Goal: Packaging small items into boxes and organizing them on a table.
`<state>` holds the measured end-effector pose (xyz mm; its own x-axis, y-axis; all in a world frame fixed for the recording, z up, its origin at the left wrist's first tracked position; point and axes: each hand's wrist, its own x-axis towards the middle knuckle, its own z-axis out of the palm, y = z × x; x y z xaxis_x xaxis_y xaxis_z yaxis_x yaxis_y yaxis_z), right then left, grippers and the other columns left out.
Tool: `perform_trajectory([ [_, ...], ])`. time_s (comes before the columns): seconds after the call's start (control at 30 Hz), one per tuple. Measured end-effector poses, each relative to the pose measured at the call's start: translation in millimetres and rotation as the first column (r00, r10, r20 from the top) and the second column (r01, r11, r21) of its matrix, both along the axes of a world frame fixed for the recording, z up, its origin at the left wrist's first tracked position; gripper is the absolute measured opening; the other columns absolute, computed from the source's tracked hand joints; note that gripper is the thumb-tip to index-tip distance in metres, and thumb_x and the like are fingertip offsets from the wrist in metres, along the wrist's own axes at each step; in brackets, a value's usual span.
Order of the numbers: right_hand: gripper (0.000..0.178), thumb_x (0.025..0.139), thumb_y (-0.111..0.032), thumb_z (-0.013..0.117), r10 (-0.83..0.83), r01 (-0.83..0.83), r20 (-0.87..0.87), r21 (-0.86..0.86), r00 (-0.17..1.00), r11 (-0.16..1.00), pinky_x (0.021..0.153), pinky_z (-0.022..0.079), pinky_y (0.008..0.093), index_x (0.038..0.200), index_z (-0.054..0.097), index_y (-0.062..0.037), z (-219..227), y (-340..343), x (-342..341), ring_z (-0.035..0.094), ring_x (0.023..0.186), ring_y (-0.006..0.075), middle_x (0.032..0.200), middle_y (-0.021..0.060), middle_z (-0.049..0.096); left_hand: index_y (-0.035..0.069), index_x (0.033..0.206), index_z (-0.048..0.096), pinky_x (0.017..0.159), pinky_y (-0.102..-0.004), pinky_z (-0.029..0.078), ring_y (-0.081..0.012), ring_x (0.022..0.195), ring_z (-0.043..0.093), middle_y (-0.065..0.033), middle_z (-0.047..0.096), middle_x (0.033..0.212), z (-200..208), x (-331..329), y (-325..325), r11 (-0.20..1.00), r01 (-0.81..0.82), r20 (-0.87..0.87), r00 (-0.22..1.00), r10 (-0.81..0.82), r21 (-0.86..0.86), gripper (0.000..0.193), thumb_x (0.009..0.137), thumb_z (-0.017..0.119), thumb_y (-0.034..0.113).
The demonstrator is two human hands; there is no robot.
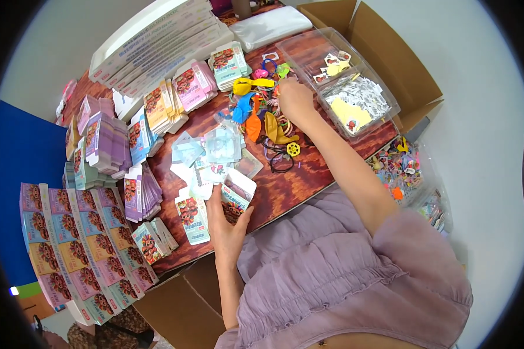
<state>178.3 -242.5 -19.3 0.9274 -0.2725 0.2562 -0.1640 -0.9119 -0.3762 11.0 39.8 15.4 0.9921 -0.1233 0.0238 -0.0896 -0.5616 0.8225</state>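
My left hand (229,228) is wrapped round a small open carton (239,185), its thumb and fingers on opposite sides. The carton's open top tilts up and shows a white inside. Over a heap of balloons, hair ties and small plastic trinkets, my right hand (297,103) is curled with its fingertips down among them. What those fingers pinch, if anything, is hidden. In the heap are a yellow balloon (276,129), an orange balloon (253,125) and a black hair tie with a yellow charm (293,149). Beside the left hand lies a flat green-and-white carton (191,218).
Clear sachets and cards (215,148) lie mid-table. Stacks of flat cartons (106,142) line the left, with large white boxes (157,43) behind. A divided clear tray (390,107) holds paper slips. Cardboard boxes (390,49) stand back right; a bag of trinkets (404,166) sits right.
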Motion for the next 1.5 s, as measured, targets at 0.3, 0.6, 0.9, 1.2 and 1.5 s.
perform_trajectory([
  [0.3,0.014,0.082,-0.007,0.07,0.166,-0.103,0.003,0.797,0.986,0.596,0.046,0.037,0.0264,0.088,0.057,-0.0046,12,-26,-36,0.052,0.054,0.0108,0.075,0.0064,0.065,0.0,0.141,0.042,0.099,-0.0417,0.042,-0.0362,0.119,0.05,-0.0205,0.053,0.128,4,5,-11,0.998,0.014,0.049,0.999,-0.017,0.056,0.078,0.075,0.082,0.011],
  [0.6,0.016,0.082,-0.012,0.07,0.484,-0.401,0.026,0.598,0.875,0.694,0.065,0.051,0.0378,0.09,0.061,-0.0011,61,60,-115,0.066,0.07,0.0262,0.077,0.0134,0.066,0.0,0.138,0.044,0.099,-0.0446,0.043,-0.0384,0.119,0.05,-0.021,0.053,0.128,7,9,-45,0.97,0.037,0.215,0.972,-0.09,0.239,0.076,0.074,0.082,0.013],
  [0.9,0.016,0.079,-0.017,0.068,0.583,-0.519,-0.222,0.286,0.781,0.805,0.07,0.052,0.049,0.085,0.064,-0.0025,87,59,-112,0.067,0.079,0.0385,0.08,0.0193,0.068,0.0,0.136,0.044,0.096,-0.0455,0.044,-0.0393,0.115,0.052,-0.0211,0.054,0.124,3,1,-44,0.976,0.024,0.233,0.97,-0.075,0.214,0.077,0.071,0.083,0.011],
  [1.2,0.028,0.077,-0.013,0.072,0.727,-0.585,-0.112,0.517,0.678,0.625,0.076,0.05,0.0451,0.1,0.062,-0.0013,90,61,-111,0.065,0.087,0.0362,0.096,0.0167,0.064,-0.001,0.137,0.042,0.097,-0.0462,0.045,-0.0396,0.118,0.05,-0.0212,0.052,0.127,-4,0,-35,0.986,-0.009,0.229,0.973,-0.03,0.166,0.077,0.073,0.083,0.011],
  [1.5,0.02,0.083,-0.007,0.063,0.68,-0.659,0.034,0.287,0.732,0.695,0.077,0.05,0.0462,0.103,0.062,-0.0017,72,69,-117,0.063,0.09,0.037,0.098,0.0156,0.062,0.0,0.137,0.043,0.095,-0.0442,0.045,-0.0385,0.115,0.053,-0.0201,0.055,0.121,-2,-2,-36,1.0,0.026,0.106,0.994,-0.026,-0.001,0.079,0.071,0.085,0.011],
])
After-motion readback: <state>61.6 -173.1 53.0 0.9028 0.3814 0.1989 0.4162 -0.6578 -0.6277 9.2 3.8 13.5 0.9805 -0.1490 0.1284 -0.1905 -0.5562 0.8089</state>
